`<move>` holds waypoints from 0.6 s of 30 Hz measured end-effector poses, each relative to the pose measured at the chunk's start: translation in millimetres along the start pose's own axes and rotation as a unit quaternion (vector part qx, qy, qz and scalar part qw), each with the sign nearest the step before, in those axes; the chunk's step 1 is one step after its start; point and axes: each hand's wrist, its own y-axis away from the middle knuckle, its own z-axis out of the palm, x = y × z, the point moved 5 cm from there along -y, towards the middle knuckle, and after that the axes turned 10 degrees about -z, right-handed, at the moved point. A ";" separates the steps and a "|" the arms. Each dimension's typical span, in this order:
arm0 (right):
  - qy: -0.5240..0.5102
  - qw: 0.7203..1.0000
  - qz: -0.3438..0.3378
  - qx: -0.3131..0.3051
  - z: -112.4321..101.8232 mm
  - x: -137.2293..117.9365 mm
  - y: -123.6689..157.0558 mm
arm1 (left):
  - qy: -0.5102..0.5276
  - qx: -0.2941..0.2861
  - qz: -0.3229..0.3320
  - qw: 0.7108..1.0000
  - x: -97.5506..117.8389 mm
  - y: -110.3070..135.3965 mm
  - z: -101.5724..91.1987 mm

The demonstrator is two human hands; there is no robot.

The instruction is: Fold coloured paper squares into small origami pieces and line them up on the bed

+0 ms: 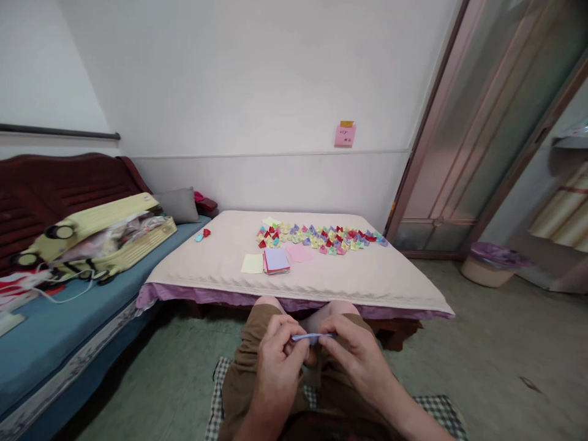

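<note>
Between my two hands, just above my lap, is a folded piece of light purple paper (313, 336), seen nearly edge-on. My left hand (281, 353) pinches its left end between thumb and fingers. The other end is pinched by my right hand (351, 350). On the table in front lies a stack of square coloured paper (276, 260) with a purple sheet on top. A yellow sheet (252, 264) and a pink sheet (299, 253) lie on either side of it. Behind them spread many small folded paper pieces (331, 237) in yellow, red, purple, pink and green.
A cream cloth covers the low table (193, 260). Small red and blue items (202, 235) lie at its left. Left stands a wooden sofa with a blue seat (114, 294), bearing an open yellow suitcase (114, 236). A lined bin (489, 264) stands right. A pink note (345, 135) hangs on the wall.
</note>
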 end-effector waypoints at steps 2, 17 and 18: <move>-0.056 0.996 0.068 -0.001 1.1 6.8 0.4 | 0.054 -0.028 -0.038 0.997 -7.0 -2.9 1.7; -0.169 0.969 0.172 0.051 -3.9 9.4 1.2 | 0.272 -0.043 -0.154 0.949 -26.0 -4.5 4.1; -0.159 0.971 0.167 0.057 -4.8 8.5 1.3 | 0.261 -0.058 -0.157 0.951 -26.4 -4.2 6.4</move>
